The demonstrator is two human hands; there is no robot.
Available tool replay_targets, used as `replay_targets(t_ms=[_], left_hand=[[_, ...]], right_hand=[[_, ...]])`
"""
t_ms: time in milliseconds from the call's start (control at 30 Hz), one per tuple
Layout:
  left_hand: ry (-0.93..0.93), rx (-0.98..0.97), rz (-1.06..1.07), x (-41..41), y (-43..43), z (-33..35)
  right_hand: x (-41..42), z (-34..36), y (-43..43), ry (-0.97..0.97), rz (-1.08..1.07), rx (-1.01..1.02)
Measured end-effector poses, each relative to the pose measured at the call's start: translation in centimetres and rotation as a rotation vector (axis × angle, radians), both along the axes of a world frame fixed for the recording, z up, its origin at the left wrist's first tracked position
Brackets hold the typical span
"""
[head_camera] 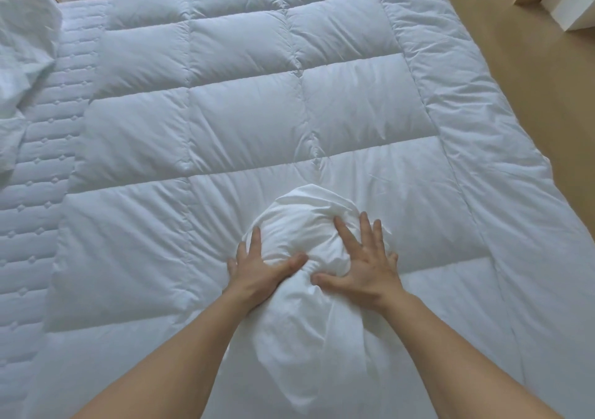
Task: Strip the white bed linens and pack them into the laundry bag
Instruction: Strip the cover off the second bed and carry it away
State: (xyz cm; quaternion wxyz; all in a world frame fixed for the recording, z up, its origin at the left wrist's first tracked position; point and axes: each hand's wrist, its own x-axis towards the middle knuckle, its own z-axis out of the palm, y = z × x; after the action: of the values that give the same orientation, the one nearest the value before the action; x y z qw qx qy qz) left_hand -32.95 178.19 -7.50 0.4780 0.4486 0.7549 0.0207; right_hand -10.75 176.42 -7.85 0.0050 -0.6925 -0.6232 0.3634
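Observation:
A bundle of white linen (302,225) lies bunched into a ball on the white quilted duvet (244,109), with a loose tail of cloth running back toward me between my arms. My left hand (257,267) presses against the bundle's left side, fingers straight and thumb laid across the cloth. My right hand (363,257) rests flat on its right side with fingers spread. The duvet covers most of the bed. No laundry bag is in view.
The stitched mattress pad (38,199) shows bare along the left. A crumpled white sheet or pillow (22,51) lies at the far left. Tan floor (528,74) runs along the right, with a white box (570,3) and a wooden furniture edge at the top right.

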Motion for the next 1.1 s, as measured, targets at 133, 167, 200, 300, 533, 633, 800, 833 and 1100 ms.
replay_targets(t_ms=[133, 167, 200, 300, 533, 633, 800, 833, 1100], left_hand=[[0.010, -0.082, -0.025, 0.0, 0.2, -0.3], [0.002, -0.093, -0.034, -0.1, 0.3, -0.3], [-0.014, -0.108, -0.043, -0.3, 0.3, -0.4], [-0.082, -0.151, -0.066, -1.1, 0.4, -0.5], [-0.256, -0.120, -0.047, -1.6, -0.2, -1.0], [-0.319, -0.056, -0.007, -1.7, -0.7, -1.3], [-0.459, 0.058, 0.042, -1.6, -1.2, -0.6], [-0.502, 0.080, 0.053, -1.5, -1.2, -0.1], [-0.591, 0.383, -0.122, 1.6, 3.2, 12.3]], right_hand=[[-0.4, -0.5, 0.8, 0.097, -0.134, -0.155], [-0.5, -0.6, 0.8, 0.133, -0.172, -0.179], [-0.6, -0.6, 0.9, 0.160, -0.205, -0.199], [-0.5, -0.7, 1.1, 0.200, -0.265, -0.232], [0.6, -0.5, 0.1, 0.389, -0.300, -0.279], [0.8, -0.7, -0.7, 0.533, -0.345, -0.241], [0.5, -0.3, -1.6, 0.698, -0.422, -0.154], [0.6, 0.1, -1.6, 0.727, -0.417, -0.131], [2.9, 13.2, -0.2, 0.698, -0.436, 0.223]])
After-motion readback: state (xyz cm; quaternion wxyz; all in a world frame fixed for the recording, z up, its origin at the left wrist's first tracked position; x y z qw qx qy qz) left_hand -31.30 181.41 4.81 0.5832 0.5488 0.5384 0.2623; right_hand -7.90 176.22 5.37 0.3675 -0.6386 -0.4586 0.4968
